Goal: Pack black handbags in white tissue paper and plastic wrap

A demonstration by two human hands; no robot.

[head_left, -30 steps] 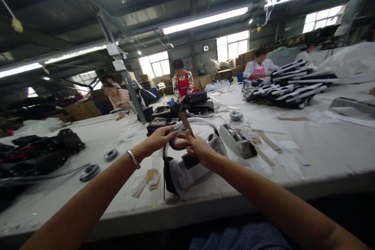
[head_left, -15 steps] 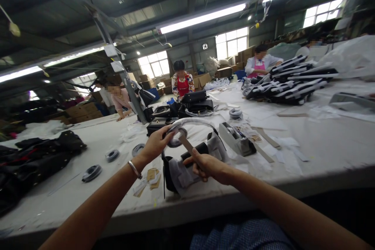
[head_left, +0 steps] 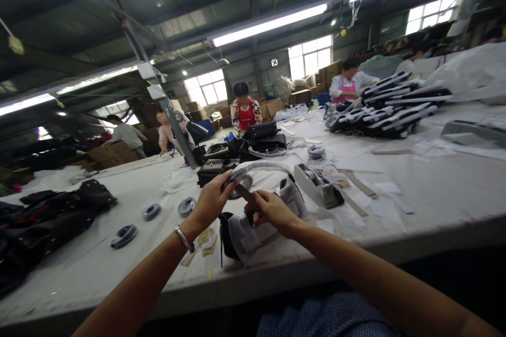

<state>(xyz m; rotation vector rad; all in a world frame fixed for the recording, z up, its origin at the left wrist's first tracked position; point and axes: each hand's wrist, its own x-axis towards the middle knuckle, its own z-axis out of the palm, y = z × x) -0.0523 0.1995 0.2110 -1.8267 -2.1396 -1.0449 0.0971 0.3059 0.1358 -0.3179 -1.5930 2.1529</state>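
A black handbag (head_left: 243, 231) wrapped in grey-white paper stands on the white table (head_left: 435, 184) near its front edge. Its wrapped handle (head_left: 261, 167) arches above it. My left hand (head_left: 211, 200) is closed on the left end of the handle, where a roll of tape (head_left: 242, 184) sits. My right hand (head_left: 271, 209) pinches a brown strip of tape (head_left: 244, 192) pulled from that roll, just above the bag.
A grey tape dispenser (head_left: 318, 187) stands right of the bag. Tape rolls (head_left: 152, 210) lie at left beside a heap of dark bags (head_left: 51, 216). More bags (head_left: 261, 142) and a wrapped stack (head_left: 391, 108) lie farther back. Several people work across the table.
My right hand first drew the brown strip down and away from the roll, then came back up close to my left hand, shortening the strip. The left hand stayed on the handle.
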